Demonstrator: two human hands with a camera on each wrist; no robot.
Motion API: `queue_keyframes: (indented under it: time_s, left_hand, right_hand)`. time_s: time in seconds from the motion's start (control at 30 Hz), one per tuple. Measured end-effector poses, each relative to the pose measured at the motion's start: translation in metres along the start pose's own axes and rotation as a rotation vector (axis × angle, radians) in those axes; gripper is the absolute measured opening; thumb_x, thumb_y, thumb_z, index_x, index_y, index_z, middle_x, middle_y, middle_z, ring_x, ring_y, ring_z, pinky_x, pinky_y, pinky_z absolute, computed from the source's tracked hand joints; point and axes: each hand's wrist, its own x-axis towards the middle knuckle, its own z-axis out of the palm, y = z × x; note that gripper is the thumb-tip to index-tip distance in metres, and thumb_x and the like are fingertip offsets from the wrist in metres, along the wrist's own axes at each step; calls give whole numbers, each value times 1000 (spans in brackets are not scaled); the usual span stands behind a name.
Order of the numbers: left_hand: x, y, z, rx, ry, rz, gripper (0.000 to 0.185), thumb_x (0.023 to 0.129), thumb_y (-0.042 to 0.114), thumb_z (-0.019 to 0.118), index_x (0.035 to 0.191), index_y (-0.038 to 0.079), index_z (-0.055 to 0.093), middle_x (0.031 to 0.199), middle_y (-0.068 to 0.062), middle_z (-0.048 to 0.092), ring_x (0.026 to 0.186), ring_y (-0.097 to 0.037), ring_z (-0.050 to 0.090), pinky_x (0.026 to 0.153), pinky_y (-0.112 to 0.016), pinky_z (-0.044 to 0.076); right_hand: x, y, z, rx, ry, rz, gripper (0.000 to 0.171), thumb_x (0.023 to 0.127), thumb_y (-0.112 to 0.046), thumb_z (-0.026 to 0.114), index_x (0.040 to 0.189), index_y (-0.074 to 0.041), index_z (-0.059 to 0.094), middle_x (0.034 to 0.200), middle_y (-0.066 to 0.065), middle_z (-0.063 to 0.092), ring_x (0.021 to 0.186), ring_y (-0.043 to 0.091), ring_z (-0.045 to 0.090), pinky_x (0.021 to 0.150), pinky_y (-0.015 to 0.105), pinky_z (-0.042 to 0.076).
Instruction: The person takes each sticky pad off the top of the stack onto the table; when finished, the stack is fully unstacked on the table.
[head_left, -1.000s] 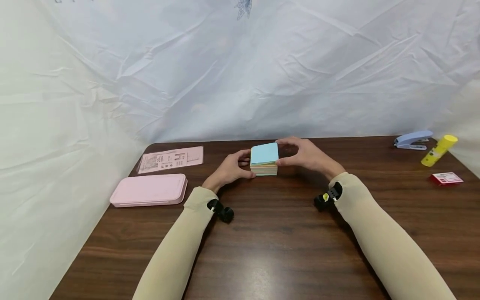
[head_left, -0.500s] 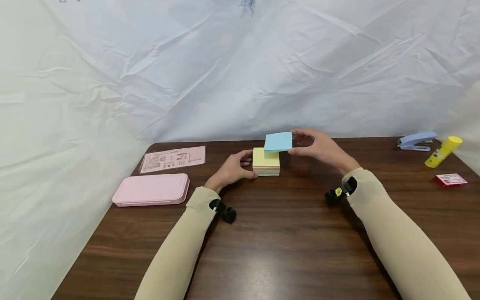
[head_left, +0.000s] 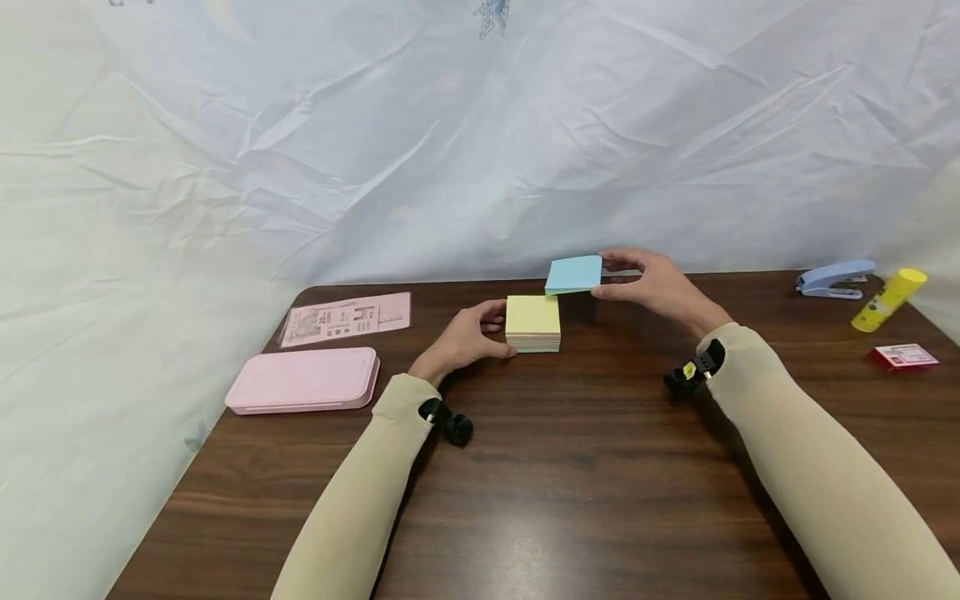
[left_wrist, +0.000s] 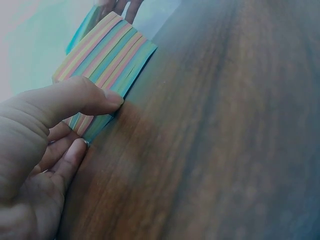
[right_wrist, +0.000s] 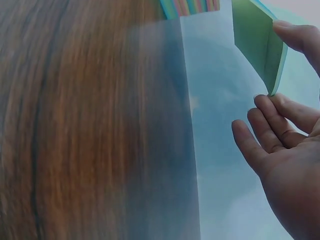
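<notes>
A block of sticky notes with a yellow top sheet and striped coloured sides sits on the brown table. My left hand grips its left side, thumb on the near face. My right hand pinches a thin blue pad of notes by its right edge, lifted above and to the right of the block. In the right wrist view the blue pad is held between thumb and fingers.
A pink flat case and a printed pink sheet lie at the left. At the far right are a blue stapler, a yellow glue stick and a small red box. White sheeting hangs behind the table.
My right hand lifted the blue pad off the block, baring the yellow sheet, and carried it up and to the right. My left hand stayed on the block.
</notes>
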Motion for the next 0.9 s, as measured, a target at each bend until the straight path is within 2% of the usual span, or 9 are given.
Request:
queue_keyframes:
  time_s: [0.4,0.9]
  left_hand:
    - [-2,1,0,8,-12,-4,85,87,7,87,160,3,45,156,-14,52,137,-31,55,113,-39,47]
    - [-2,0,0,-7,-14,-1,86,87,7,88,161,4,44,157,-14,51,137,-31,55,114,-40,47]
  right_hand:
    - [11,10,1,-64,7,-20,77,96,-33,83,158,-4,48,152,19,50,141,39,47,112,57,41]
    - [27,20,9,-197,-85,25,83,96,-39,82,159,-1,45,154,22,49,142,39,45,114,60,40]
